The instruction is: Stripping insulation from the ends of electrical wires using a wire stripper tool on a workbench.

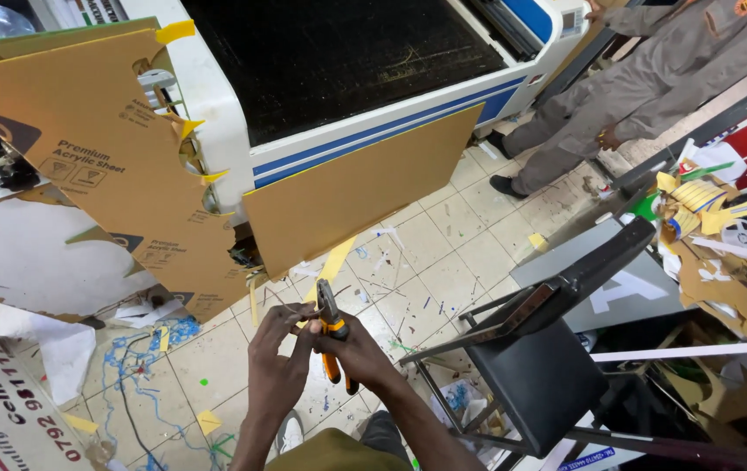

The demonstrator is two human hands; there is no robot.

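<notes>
Only the head view here, looking down at both hands held out over the tiled floor (443, 253). The right hand (358, 349) has its fingers wrapped shut around the orange handles of a pair of pliers (332, 336), and the tool's long axis runs nearly straight up the frame, leaning a touch left: handles low and toward the body, dark nose pointing up and away toward the machine. The left hand (276, 353) sits just left of the pliers, practically touching, fingers pressed together in a pinch on what looks like a thin wire (291, 307). It's too fine to say much, but it seems to trail up and left from the fingertips, right beside the pliers' nose. So the key relation is that the nose is just up and to the right of the left fingertips, the wire sits between them, and the left hand is the nearer one to it. Can't tell if the nose is actually biting the wire. Around all this: a brown paper-faced sheet (356, 196) leaning on the white and blue machine (365, 135), a black chair (535, 349) to the right, and another person's legs (583, 113) up top.
</notes>
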